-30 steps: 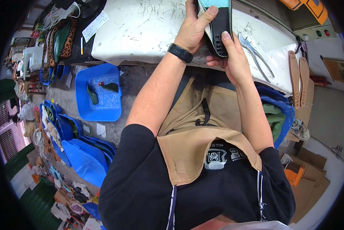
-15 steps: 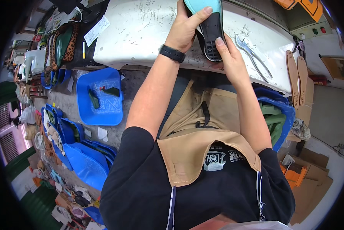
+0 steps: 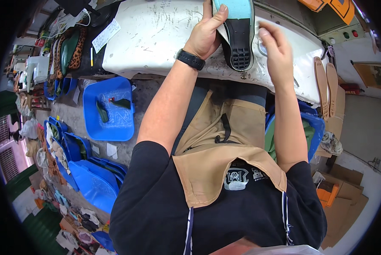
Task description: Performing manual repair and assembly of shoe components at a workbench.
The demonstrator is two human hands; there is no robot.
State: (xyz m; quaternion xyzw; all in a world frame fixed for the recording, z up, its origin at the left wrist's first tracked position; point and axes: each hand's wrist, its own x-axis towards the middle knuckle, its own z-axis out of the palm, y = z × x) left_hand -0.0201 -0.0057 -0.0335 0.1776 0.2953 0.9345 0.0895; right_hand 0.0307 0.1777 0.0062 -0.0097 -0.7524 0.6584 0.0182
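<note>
My left hand [image 3: 205,34], with a black watch on its wrist, grips a shoe [image 3: 240,38] over the white worktable. The shoe's bottom faces up: light blue toward the far end, black toward me, with a grid of small hollows at the heel. The far end runs out of view. My left thumb presses on the blue part. To the right of the shoe, my right hand [image 3: 279,53] is off it, fingers apart and slightly blurred. Beneath that hand lie metal pliers [image 3: 262,47], mostly hidden; a handle tip shows past the wrist.
The white worktable [image 3: 156,34] spans the front. Two brown insoles [image 3: 321,85] lie at its right end. A blue bin [image 3: 317,123] with green pieces stands below my right arm. Another blue bin [image 3: 109,131] holds two dark green pieces; several more bins stand at left.
My right hand has let go of the shoe's heel and moved right, over the pliers. The shoe, still in my left hand, has shifted slightly right and turned more upright.
</note>
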